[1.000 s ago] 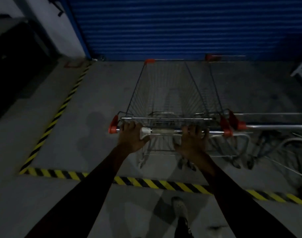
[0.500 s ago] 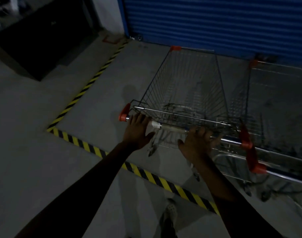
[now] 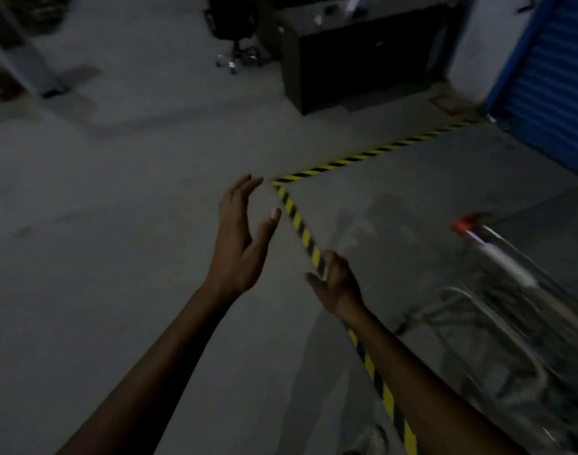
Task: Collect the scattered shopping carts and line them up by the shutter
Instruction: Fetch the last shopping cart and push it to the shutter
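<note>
The grey floor (image 3: pixel 117 224) takes up most of what I can see, dim all the way across. The blue shutter (image 3: pixel 550 103) closes off its far right corner, and a dark cabinet (image 3: pixel 363 60) stands along the far edge just left of it. The cart (image 3: pixel 511 290) sits at the floor's right edge, inside the corner marked by the yellow-and-black tape (image 3: pixel 363 157), near the shutter. Its handle with the red cap (image 3: pixel 468 223) points out towards the person.

Both hands are empty and apart from the cart. The left hand (image 3: pixel 238 244) is held out flat, fingers (image 3: pixel 243 192) straight and close together, thumb apart. The right hand (image 3: pixel 338 287) hangs lower over the tape, its fingers (image 3: pixel 314 279) loose and slightly spread.

I'd say this one is parked and the next has to be fetched. Done well, that means scanning the open floor first, stepping clear of the tape, taking the next handle with both hands, and rolling it in square to the shutter beside this one.

No other cart shows out here. The parked cart is smeared and cut off on the right, so I cannot tell whether another stands behind it. A chair base (image 3: pixel 235 57) shows at the far edge. The shapes at the far left corner are too dark to name.
</note>
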Action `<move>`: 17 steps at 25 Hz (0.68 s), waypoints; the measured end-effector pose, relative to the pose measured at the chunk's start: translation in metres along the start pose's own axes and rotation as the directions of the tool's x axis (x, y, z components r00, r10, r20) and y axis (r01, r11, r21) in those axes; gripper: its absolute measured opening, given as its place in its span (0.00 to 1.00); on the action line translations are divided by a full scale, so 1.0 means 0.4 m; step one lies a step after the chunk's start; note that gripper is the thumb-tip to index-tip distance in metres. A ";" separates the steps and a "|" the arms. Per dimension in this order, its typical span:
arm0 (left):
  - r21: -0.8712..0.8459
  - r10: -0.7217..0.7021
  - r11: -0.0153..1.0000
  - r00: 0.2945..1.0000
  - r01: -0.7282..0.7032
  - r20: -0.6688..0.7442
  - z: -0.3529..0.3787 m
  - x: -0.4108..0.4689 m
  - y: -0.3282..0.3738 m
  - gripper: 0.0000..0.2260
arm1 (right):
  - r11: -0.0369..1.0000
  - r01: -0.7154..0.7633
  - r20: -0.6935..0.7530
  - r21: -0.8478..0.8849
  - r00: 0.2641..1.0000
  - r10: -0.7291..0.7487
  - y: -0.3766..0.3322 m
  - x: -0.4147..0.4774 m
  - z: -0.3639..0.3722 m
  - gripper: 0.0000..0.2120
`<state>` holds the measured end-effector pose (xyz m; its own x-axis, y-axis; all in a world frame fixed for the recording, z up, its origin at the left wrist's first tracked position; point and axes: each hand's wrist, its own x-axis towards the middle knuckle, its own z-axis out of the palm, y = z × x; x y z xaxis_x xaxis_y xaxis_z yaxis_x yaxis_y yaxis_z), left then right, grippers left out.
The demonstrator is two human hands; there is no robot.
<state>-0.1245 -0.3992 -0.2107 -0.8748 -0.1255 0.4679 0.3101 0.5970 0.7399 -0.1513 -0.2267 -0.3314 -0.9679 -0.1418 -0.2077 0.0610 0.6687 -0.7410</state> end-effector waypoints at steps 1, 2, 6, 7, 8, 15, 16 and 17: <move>-0.013 -0.009 1.000 0.997 0.008 -0.078 -0.116 -0.025 -0.003 0.23 | 1.000 0.009 0.080 0.013 0.997 -0.010 -0.062 -0.012 0.094 0.31; -0.017 -0.024 1.000 0.989 0.021 -0.147 -0.228 -0.056 -0.007 0.22 | 1.000 0.009 0.149 0.015 0.989 -0.011 -0.123 -0.031 0.180 0.30; 0.070 -0.066 0.992 0.895 0.108 -0.440 -0.656 -0.236 -0.083 0.22 | 0.994 0.110 0.373 -0.002 0.922 -0.102 -0.389 -0.144 0.525 0.28; 0.082 -0.102 0.983 0.860 0.164 -0.500 -0.740 -0.289 -0.118 0.22 | 0.988 0.155 0.422 -0.015 0.896 -0.134 -0.454 -0.176 0.602 0.28; 0.082 -0.151 0.968 0.816 0.236 -0.558 -0.820 -0.349 -0.160 0.22 | 0.979 0.201 0.479 -0.017 0.862 -0.169 -0.523 -0.217 0.675 0.28; -0.098 -0.559 0.656 0.395 0.748 -0.729 -1.139 -0.811 -0.522 0.34 | 0.825 0.445 0.648 0.349 0.521 -0.555 -1.022 -0.533 1.018 0.26; -0.154 -0.613 0.593 0.319 0.790 -0.722 -1.164 -0.874 -0.571 0.37 | 0.784 0.465 0.642 0.411 0.463 -0.611 -1.090 -0.568 1.050 0.26; -0.199 -0.660 0.529 0.252 0.825 -0.708 -1.186 -0.928 -0.620 0.38 | 0.744 0.473 0.631 0.472 0.409 -0.660 -1.154 -0.594 1.079 0.25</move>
<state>0.3000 -0.8763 -0.3386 -0.1619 -0.9864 -0.0279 -0.4834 0.0546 0.8737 0.1558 -0.8166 -0.2155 -0.2818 -0.9595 0.0015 -0.2973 0.0858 -0.9509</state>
